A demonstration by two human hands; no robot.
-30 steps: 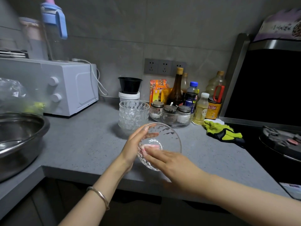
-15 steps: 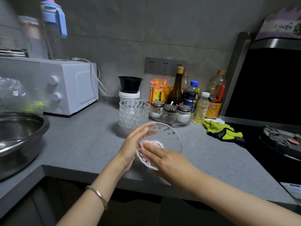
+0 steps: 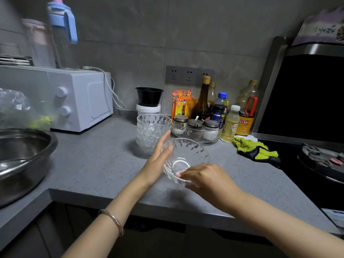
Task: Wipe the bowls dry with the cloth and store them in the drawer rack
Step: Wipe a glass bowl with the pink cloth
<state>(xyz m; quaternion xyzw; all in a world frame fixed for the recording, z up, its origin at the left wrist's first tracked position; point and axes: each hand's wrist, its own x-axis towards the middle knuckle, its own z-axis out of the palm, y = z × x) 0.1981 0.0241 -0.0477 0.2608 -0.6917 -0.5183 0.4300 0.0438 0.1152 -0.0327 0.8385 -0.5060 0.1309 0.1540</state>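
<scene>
Slippage first. Holds a glass bowl (image 3: 188, 157) tilted, seemingly clear of the counter (image 3: 93, 164) and close to its front edge, between two hands. Left hand (image 3: 158, 161) flat against the bowl's left wall, fingers straight, not wrapped round anything. Right hand (image 3: 206, 180) hooked over the near rim, fingertips curled down toward the base. Cloth under them or not: cannot tell, only a pinkish patch through the glass. Probably mid-wipe.

Little purchase from a flat palm on what may be wet glass. With a harder rub from the right, risks pushing the bowl off that palm and over the edge to the floor. Risks also knocking back into the stack of glass bowls (image 3: 153, 130) just behind the left fingers, chipping or toppling it. No drawer rack in view.

Writing: Chinese characters on the orange packet (image 3: 179, 106), on the yellow label of the oil bottle (image 3: 245, 123) and on the bag (image 3: 320, 28) at top right. All too blurred to read; no brand legible.
</scene>
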